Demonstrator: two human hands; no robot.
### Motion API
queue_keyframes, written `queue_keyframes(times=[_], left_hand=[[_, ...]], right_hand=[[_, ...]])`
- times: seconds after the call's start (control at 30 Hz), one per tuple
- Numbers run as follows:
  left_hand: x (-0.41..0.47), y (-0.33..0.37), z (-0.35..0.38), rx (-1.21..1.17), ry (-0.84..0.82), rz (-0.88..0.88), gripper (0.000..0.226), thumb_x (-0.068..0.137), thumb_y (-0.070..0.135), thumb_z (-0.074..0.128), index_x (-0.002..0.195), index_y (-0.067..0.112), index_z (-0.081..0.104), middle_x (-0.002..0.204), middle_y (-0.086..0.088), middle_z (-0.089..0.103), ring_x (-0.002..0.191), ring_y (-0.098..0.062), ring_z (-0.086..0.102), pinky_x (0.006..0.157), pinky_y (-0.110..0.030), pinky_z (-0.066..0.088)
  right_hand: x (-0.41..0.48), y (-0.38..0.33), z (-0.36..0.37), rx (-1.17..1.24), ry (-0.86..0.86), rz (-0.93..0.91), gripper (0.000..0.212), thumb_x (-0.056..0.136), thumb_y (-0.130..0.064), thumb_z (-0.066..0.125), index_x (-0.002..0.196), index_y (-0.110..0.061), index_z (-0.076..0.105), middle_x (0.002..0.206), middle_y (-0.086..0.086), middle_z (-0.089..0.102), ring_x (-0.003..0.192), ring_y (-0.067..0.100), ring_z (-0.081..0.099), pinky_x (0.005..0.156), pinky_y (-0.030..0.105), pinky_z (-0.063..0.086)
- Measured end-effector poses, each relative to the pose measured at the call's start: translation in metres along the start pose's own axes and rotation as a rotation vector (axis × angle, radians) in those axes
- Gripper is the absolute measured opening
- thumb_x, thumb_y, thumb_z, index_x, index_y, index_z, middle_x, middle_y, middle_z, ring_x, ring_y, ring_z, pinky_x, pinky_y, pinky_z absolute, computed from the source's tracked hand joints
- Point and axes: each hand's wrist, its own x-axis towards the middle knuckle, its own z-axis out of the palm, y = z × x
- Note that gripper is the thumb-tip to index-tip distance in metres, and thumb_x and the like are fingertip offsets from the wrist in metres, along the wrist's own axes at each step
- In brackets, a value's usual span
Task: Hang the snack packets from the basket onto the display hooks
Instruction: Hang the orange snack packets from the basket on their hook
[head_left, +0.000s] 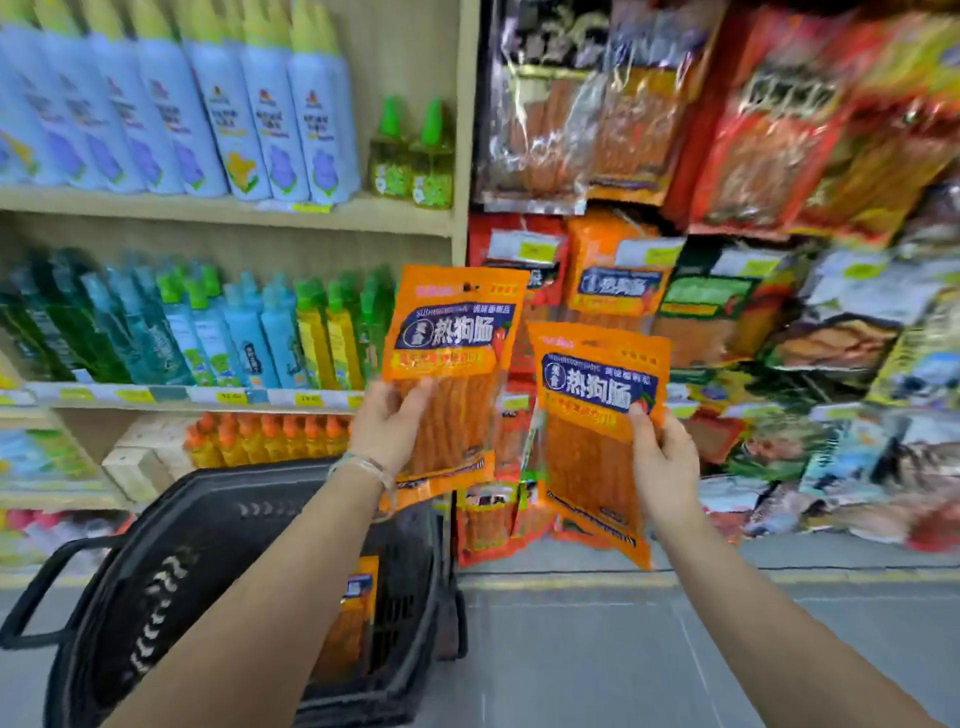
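**Two packets in hand, at least one more waiting in the basket**

A person restocking a shop aisle holds an orange snack packet in each hand before the snack display (737, 171). The left hand (387, 423) grips the first packet (452, 332) by its lower half, thumb across the front. It is held upright at the display's left edge, where it meets the wooden shelving (462, 130). The hang hole (470, 287) in the packet's top strip sits on no hook.

The right hand (662, 467) pinches the second packet (597, 415) at its right edge. This one is lower and tilted, its bottom corner pointing at the floor (597, 649). The two packets are just beside each other; whether they touch cannot be told.

Behind them a matching hanging packet (615, 280) shows in the display's middle row, crowded among red and clear packs. The hooks themselves are hidden behind the goods.

The black basket (171, 545) stands on the floor at lower left, under the left forearm. A third packet (358, 587) leans against its right wall, and the arm hides much of the inside.

The job looks partway through. Neither held packet is hung yet, and at least one more must come out of the basket. How much of the hanging stock is this person's work cannot be judged.
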Motion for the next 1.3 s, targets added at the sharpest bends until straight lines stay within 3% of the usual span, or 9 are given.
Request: queue_keyframes(times=[0.13, 0.37, 0.5, 0.63, 0.77, 0.87, 1.0, 1.2, 1.3], left_hand=[[0.009, 0.055, 0.040, -0.032, 0.040, 0.049, 0.023, 0.094, 0.037, 0.051, 0.073, 0.028, 0.052, 0.076, 0.018, 0.054, 0.077, -0.007, 0.049, 0.063, -0.021, 0.031], [0.062, 0.115, 0.082, -0.036, 0.094, 0.148, 0.036, 0.084, 0.049, 0.054, 0.067, 0.019, 0.061, 0.090, -0.014, 0.068, 0.090, -0.027, 0.063, 0.088, -0.041, 0.045], [0.104, 0.138, 0.100, -0.018, 0.174, 0.165, 0.039, 0.090, 0.050, 0.050, 0.071, 0.017, 0.053, 0.083, -0.002, 0.060, 0.085, -0.021, 0.055, 0.071, -0.030, 0.038], [0.144, 0.157, 0.116, -0.012, 0.179, 0.181, 0.042, 0.091, 0.051, 0.047, 0.070, 0.016, 0.058, 0.066, 0.003, 0.055, 0.063, -0.013, 0.050, 0.053, -0.018, 0.033], [0.182, 0.167, 0.127, 0.006, 0.179, 0.186, 0.049, 0.087, 0.057, 0.046, 0.088, 0.011, 0.062, 0.074, 0.002, 0.058, 0.065, -0.011, 0.049, 0.055, -0.025, 0.032], [0.201, 0.172, 0.137, 0.001, 0.142, 0.216, 0.042, 0.086, 0.057, 0.048, 0.085, 0.016, 0.059, 0.071, 0.004, 0.056, 0.064, -0.012, 0.050, 0.059, -0.025, 0.036], [0.217, 0.176, 0.146, -0.066, 0.073, 0.198, 0.040, 0.085, 0.057, 0.051, 0.086, 0.017, 0.057, 0.083, -0.006, 0.059, 0.078, -0.023, 0.057, 0.074, -0.037, 0.044], [0.229, 0.182, 0.160, -0.047, 0.044, 0.189, 0.056, 0.084, 0.061, 0.047, 0.098, 0.009, 0.063, 0.093, -0.014, 0.064, 0.095, -0.034, 0.062, 0.089, -0.045, 0.044], [0.229, 0.184, 0.166, -0.039, 0.047, 0.186, 0.060, 0.084, 0.062, 0.046, 0.099, 0.007, 0.063, 0.100, -0.019, 0.066, 0.095, -0.034, 0.062, 0.085, -0.041, 0.044]], right_hand=[[0.048, -0.023, -0.051, 0.071, 0.046, -0.012, 0.044, 0.096, -0.039, 0.049, 0.070, -0.005, 0.044, 0.060, 0.012, 0.037, 0.054, 0.020, 0.036, 0.055, 0.037, 0.032], [0.148, -0.061, -0.078, 0.268, 0.124, 0.100, 0.043, 0.087, -0.054, 0.052, 0.087, -0.014, 0.069, 0.094, 0.007, 0.071, 0.096, 0.028, 0.065, 0.092, 0.049, 0.049], [0.210, -0.088, -0.071, 0.372, 0.135, 0.100, 0.052, 0.091, -0.050, 0.051, 0.111, -0.004, 0.064, 0.114, 0.013, 0.066, 0.108, 0.031, 0.061, 0.099, 0.048, 0.045], [0.263, -0.117, -0.058, 0.452, 0.076, 0.085, 0.039, 0.091, -0.047, 0.052, 0.104, -0.012, 0.065, 0.111, 0.011, 0.068, 0.103, 0.028, 0.064, 0.097, 0.049, 0.047], [0.311, -0.138, -0.043, 0.473, 0.026, 0.081, 0.042, 0.090, -0.050, 0.052, 0.107, -0.013, 0.064, 0.107, 0.011, 0.068, 0.092, 0.019, 0.063, 0.087, 0.036, 0.049], [0.340, -0.149, -0.036, 0.525, -0.004, 0.085, 0.032, 0.090, -0.047, 0.053, 0.093, -0.017, 0.064, 0.080, -0.005, 0.070, 0.075, 0.013, 0.066, 0.070, 0.026, 0.052], [0.369, -0.156, -0.031, 0.484, -0.016, 0.072, 0.031, 0.090, -0.047, 0.052, 0.092, -0.017, 0.062, 0.105, 0.006, 0.067, 0.102, 0.026, 0.063, 0.097, 0.046, 0.047], [0.392, -0.154, -0.024, 0.463, -0.018, 0.107, 0.048, 0.088, -0.045, 0.054, 0.120, -0.010, 0.057, 0.133, 0.012, 0.054, 0.116, 0.030, 0.056, 0.103, 0.049, 0.042], [0.401, -0.147, -0.023, 0.457, -0.031, 0.133, 0.050, 0.089, -0.042, 0.053, 0.125, -0.008, 0.055, 0.130, 0.012, 0.056, 0.115, 0.030, 0.056, 0.103, 0.049, 0.042]])
